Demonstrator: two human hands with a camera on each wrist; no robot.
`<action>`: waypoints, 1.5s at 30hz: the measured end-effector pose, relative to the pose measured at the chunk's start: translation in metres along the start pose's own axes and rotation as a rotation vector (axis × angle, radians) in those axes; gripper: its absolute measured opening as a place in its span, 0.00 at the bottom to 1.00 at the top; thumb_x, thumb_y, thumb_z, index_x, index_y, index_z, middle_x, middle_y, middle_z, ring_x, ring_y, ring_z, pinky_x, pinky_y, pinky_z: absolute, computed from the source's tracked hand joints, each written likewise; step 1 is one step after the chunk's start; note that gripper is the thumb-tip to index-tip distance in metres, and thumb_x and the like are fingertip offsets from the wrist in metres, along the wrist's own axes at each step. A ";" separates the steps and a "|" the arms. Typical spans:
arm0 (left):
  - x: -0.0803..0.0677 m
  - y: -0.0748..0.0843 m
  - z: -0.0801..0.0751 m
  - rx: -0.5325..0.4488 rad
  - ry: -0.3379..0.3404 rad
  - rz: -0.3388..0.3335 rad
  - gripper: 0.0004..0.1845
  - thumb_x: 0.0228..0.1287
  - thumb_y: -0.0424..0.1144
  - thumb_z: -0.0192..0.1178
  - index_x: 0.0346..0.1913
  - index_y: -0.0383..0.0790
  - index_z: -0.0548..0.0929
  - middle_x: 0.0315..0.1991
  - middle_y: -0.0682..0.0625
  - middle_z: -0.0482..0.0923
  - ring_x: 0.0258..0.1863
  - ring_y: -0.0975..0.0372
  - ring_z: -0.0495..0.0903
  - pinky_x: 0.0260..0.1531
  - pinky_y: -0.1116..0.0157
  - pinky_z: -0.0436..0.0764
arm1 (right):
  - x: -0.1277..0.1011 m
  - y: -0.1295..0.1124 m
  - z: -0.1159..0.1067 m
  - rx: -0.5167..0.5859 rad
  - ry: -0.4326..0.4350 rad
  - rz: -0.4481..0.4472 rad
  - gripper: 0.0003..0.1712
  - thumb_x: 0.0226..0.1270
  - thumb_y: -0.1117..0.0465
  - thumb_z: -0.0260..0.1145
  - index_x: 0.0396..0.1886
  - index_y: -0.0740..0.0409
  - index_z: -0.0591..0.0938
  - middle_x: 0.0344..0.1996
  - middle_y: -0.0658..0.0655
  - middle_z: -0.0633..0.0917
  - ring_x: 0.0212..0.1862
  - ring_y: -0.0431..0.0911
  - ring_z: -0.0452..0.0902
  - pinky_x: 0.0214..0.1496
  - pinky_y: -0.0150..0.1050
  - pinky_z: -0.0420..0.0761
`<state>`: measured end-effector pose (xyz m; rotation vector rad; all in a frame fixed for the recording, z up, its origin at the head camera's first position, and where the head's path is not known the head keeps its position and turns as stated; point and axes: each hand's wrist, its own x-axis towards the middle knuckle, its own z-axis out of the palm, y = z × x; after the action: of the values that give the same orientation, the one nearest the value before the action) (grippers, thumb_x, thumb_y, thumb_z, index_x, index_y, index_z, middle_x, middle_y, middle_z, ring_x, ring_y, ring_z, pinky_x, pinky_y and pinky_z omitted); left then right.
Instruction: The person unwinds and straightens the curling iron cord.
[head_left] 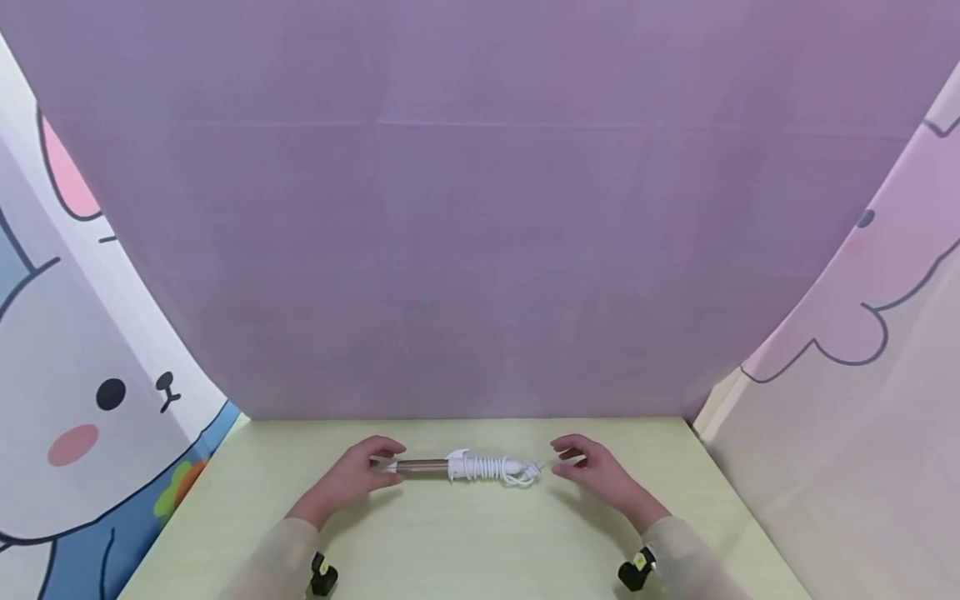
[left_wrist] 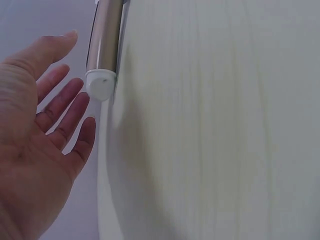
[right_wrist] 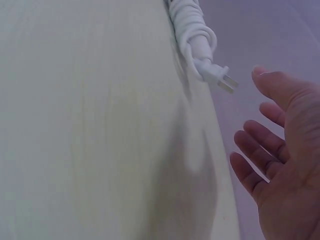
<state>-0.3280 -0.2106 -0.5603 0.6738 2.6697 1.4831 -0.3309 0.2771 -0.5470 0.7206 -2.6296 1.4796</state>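
A curling iron lies crosswise on the table, its gold-brown barrel to the left and its white handle to the right. White power cord is wound in several turns round the handle, and the two-pin plug sticks out at that end. My left hand is spread beside the white barrel tip, fingers relaxed and right at it. On the other side, my right hand hovers just off the plug with loosely bent fingers, holding nothing.
The pale wood-grain table ends at a purple backdrop. Cartoon-printed cloths hang on the left and right sides. A small black wrist camera sits at each sleeve.
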 end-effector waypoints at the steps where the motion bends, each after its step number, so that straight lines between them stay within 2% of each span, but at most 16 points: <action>1: 0.002 -0.001 0.002 0.003 -0.001 0.000 0.26 0.69 0.36 0.79 0.66 0.32 0.84 0.64 0.40 0.84 0.65 0.40 0.80 0.66 0.39 0.78 | 0.001 0.001 0.003 0.009 -0.005 0.001 0.25 0.75 0.63 0.77 0.64 0.72 0.82 0.62 0.74 0.84 0.60 0.71 0.83 0.58 0.45 0.85; 9: 0.011 -0.010 0.014 -0.004 -0.058 0.010 0.25 0.68 0.36 0.80 0.64 0.34 0.86 0.59 0.40 0.85 0.59 0.44 0.83 0.58 0.51 0.84 | 0.008 0.005 0.022 0.034 -0.047 0.024 0.25 0.76 0.62 0.77 0.64 0.72 0.82 0.62 0.71 0.85 0.60 0.68 0.83 0.60 0.48 0.84; 14: 0.013 -0.008 0.019 0.021 -0.065 0.026 0.23 0.68 0.36 0.80 0.62 0.35 0.87 0.55 0.43 0.86 0.54 0.49 0.84 0.56 0.48 0.82 | 0.008 0.008 0.029 0.065 -0.055 0.048 0.23 0.74 0.64 0.78 0.63 0.70 0.84 0.59 0.69 0.86 0.57 0.63 0.84 0.57 0.44 0.84; 18: 0.014 -0.008 0.022 0.042 -0.065 0.030 0.21 0.67 0.35 0.80 0.61 0.37 0.88 0.55 0.45 0.87 0.53 0.51 0.84 0.57 0.47 0.81 | 0.009 0.009 0.034 0.060 -0.069 0.062 0.22 0.74 0.63 0.78 0.63 0.68 0.85 0.52 0.64 0.89 0.51 0.55 0.85 0.52 0.39 0.84; 22: 0.017 -0.011 0.026 0.076 -0.065 0.024 0.20 0.67 0.36 0.80 0.59 0.41 0.89 0.52 0.50 0.89 0.52 0.55 0.85 0.58 0.49 0.81 | 0.009 0.010 0.039 0.060 -0.082 0.078 0.21 0.74 0.64 0.77 0.61 0.67 0.86 0.45 0.60 0.90 0.44 0.49 0.85 0.48 0.36 0.84; 27: 0.020 -0.012 0.032 0.107 -0.058 0.008 0.18 0.67 0.38 0.80 0.57 0.45 0.90 0.51 0.55 0.88 0.51 0.58 0.84 0.59 0.48 0.80 | 0.011 0.013 0.045 0.031 -0.063 0.085 0.16 0.74 0.66 0.77 0.57 0.64 0.88 0.39 0.55 0.89 0.40 0.44 0.83 0.43 0.34 0.83; 32: 0.022 -0.007 0.035 0.119 -0.066 0.001 0.16 0.68 0.37 0.79 0.56 0.44 0.90 0.50 0.53 0.87 0.49 0.57 0.83 0.57 0.46 0.80 | 0.013 0.010 0.046 0.025 -0.031 0.083 0.14 0.73 0.68 0.77 0.55 0.63 0.88 0.38 0.54 0.88 0.39 0.42 0.81 0.41 0.33 0.82; 37: 0.024 -0.007 0.035 0.134 -0.080 0.006 0.15 0.70 0.37 0.78 0.56 0.43 0.89 0.49 0.52 0.86 0.48 0.58 0.82 0.55 0.47 0.80 | 0.014 0.005 0.046 0.051 -0.014 0.093 0.14 0.73 0.70 0.76 0.55 0.67 0.88 0.38 0.58 0.88 0.39 0.44 0.79 0.39 0.32 0.79; 42: 0.022 -0.006 0.033 0.097 -0.077 -0.006 0.13 0.71 0.38 0.77 0.55 0.46 0.88 0.49 0.54 0.84 0.49 0.58 0.81 0.56 0.48 0.79 | 0.013 0.002 0.048 0.105 -0.001 0.097 0.15 0.73 0.72 0.75 0.56 0.71 0.86 0.41 0.63 0.89 0.41 0.48 0.82 0.40 0.31 0.81; 45: 0.021 -0.004 0.032 0.073 -0.069 -0.010 0.13 0.73 0.40 0.76 0.56 0.48 0.88 0.50 0.55 0.83 0.50 0.59 0.81 0.57 0.50 0.79 | 0.013 0.004 0.047 0.127 0.005 0.096 0.15 0.72 0.71 0.76 0.55 0.70 0.87 0.41 0.61 0.90 0.41 0.45 0.83 0.41 0.32 0.83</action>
<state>-0.3415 -0.1792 -0.5769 0.7013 2.6825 1.3409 -0.3354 0.2352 -0.5720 0.6056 -2.6206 1.6844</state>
